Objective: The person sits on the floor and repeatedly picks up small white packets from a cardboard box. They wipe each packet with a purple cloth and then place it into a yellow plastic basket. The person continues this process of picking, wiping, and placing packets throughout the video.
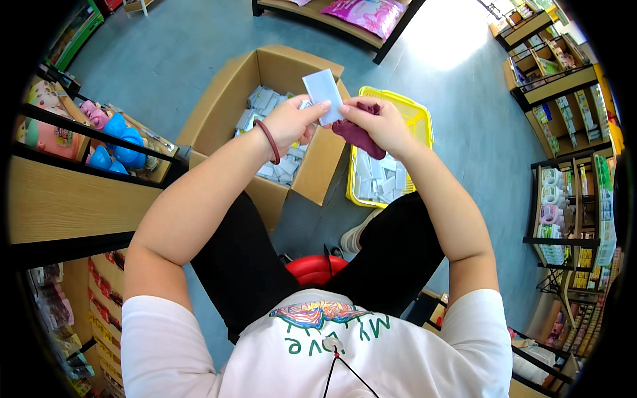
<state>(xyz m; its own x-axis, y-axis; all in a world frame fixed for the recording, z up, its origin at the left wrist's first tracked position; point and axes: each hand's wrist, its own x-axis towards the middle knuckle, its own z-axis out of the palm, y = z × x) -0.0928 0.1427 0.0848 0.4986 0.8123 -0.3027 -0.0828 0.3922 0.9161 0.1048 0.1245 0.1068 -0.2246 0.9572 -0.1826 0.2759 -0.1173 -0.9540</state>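
My left hand (290, 122) pinches a thin white rectangular tag (322, 89) between thumb and fingers, above the gap between a box and a basket. A crumpled maroon cloth (361, 137) is gripped in my right hand (386, 127), whose fingertips touch the tag's right edge. Below the left hand stands an open cardboard box (317, 169) with many loose white tags (267, 101) inside. The yellow plastic basket (428, 126) under my right hand holds a pile of similar white tags (381, 179). My forearms and hands hide part of both containers.
A red round seat (317, 266) is between my legs. Shelving with blue and pink goods (123, 142) stands close on the left. Stocked shelves (564, 212) line the right. A low shelf (365, 26) with a pink bag is ahead on the grey floor (166, 50).
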